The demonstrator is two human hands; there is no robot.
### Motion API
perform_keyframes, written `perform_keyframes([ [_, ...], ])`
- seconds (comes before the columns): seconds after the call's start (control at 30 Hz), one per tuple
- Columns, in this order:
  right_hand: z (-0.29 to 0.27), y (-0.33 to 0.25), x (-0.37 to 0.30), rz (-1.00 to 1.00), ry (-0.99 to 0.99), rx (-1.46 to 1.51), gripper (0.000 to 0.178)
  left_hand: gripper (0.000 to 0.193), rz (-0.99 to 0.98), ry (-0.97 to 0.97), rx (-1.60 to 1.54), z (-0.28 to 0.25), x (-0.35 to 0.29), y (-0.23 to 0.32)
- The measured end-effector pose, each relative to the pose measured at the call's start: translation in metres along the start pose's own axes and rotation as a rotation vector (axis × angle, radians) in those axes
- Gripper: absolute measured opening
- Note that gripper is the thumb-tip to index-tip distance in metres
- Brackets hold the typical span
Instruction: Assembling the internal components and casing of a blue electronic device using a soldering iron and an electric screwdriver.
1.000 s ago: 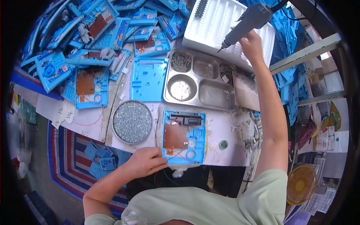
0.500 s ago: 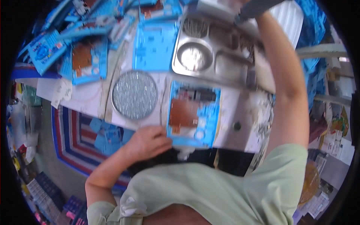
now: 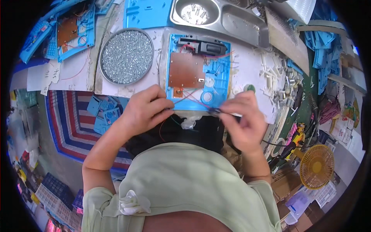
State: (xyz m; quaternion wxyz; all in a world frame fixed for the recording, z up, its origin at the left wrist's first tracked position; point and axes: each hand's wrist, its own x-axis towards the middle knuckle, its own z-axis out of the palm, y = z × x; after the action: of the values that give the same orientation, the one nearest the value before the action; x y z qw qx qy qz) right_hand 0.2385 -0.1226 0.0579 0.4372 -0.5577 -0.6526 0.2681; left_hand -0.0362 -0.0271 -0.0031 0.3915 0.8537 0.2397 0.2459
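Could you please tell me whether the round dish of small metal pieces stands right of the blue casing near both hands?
No, the round dish stands left of the blue casing, beyond the left hand.

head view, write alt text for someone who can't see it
A person's left hand and right hand are at the near edge of an open blue casing with a brown board inside; the right holds a partly hidden dark object. A round dish of small silvery pieces sits left, a metal compartment tray beyond.
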Motion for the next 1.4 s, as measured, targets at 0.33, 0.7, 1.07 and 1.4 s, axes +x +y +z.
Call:
perform_keyframes([
  [0.33, 0.010, 0.022, 0.026, -0.200, -0.117, -0.441, 0.020, 0.027, -0.007, 0.027, 0.002, 0.004, -0.002, -0.001],
  [0.7, -0.015, 0.035, 0.023, -0.206, -0.177, -0.334, 0.027, 0.030, 0.043, -0.054, 0.059, -0.005, 0.006, 0.001],
  [1.07, -0.111, 0.104, 0.031, 0.117, -0.035, -1.042, 0.018, 0.024, -0.139, -0.314, 0.075, -0.032, 0.039, 0.035],
  [1.4, -0.110, 0.124, 0.048, 0.265, 0.382, -0.666, 0.025, 0.009, 0.342, -0.115, 0.474, 0.004, 0.251, -0.026],
])
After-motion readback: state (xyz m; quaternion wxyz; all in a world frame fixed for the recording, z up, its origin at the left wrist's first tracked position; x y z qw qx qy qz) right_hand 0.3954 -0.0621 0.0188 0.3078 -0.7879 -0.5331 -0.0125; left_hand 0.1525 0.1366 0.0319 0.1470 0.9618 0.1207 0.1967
